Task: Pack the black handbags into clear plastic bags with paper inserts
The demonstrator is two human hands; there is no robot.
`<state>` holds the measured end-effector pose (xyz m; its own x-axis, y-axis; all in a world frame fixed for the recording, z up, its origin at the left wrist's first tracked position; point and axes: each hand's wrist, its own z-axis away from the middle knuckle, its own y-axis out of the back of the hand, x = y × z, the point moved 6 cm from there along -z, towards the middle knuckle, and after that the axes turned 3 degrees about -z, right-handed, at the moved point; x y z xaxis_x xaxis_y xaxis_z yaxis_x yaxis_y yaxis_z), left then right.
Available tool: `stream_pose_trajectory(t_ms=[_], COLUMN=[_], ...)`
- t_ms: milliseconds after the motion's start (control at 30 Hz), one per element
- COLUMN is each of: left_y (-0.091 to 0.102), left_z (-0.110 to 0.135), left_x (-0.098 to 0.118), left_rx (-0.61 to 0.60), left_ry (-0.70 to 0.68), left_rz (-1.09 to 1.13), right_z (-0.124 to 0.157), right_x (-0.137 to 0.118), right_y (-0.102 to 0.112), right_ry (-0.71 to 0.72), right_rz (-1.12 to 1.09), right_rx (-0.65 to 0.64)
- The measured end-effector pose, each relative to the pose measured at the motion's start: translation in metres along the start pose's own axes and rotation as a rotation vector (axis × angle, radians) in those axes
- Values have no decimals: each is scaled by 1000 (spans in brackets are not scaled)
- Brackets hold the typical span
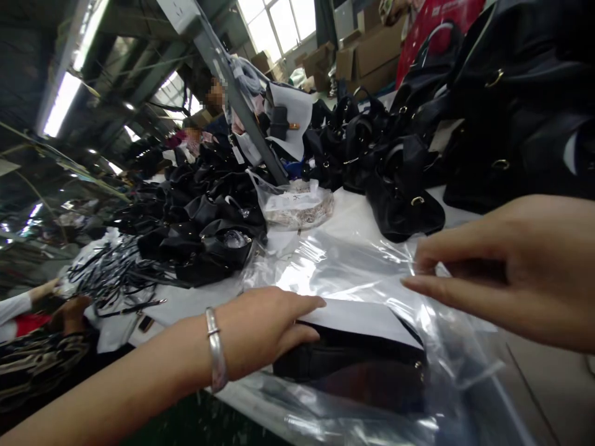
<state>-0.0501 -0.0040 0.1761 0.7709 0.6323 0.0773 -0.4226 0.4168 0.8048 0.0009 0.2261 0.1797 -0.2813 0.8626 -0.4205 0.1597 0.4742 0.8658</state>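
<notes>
A black handbag [353, 371] lies in front of me with a white paper sheet [362, 317] along its upper edge. Clear plastic, apparently a large bag [320, 263], spreads behind, beside and in front of it. My left hand [263, 328], wearing a bangle at the wrist, grips the handbag's left end; index finger and thumb lie at the paper's edge, and the other fingers are hidden. On the right, my right hand [515, 266] is closed in a pinch at the plastic's edge, above the handbag's right end. Small gold-coloured hardware shows on the handbag's right side.
Black handbags pile up on the left [204, 217] and back right [395, 179]. A clear packet [297, 204] lies by a slanted metal post [242, 93]. Black straps [116, 272] heap at left, near another person's arm [35, 294]. Cardboard boxes [372, 59] stand behind.
</notes>
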Motion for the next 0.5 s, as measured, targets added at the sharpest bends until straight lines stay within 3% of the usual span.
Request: stream_pose_trajectory(t_ms=[200,333,400,500], left_y=[18,12,11,13], left_z=[60,80,82,83], left_x=[12,27,31,35], left_rx=[160,249,289,348], left_ry=[-36,-149,-195,-284], left_rz=[48,-31,-48,-38], right_z=[3,24,28,16], right_x=[-17,-55,-73,-92], right_y=[24,32,29,20], right_ry=[92,410,543,557], right_rz=[-29,14,37,-67], right_rx=[86,157,127,-23])
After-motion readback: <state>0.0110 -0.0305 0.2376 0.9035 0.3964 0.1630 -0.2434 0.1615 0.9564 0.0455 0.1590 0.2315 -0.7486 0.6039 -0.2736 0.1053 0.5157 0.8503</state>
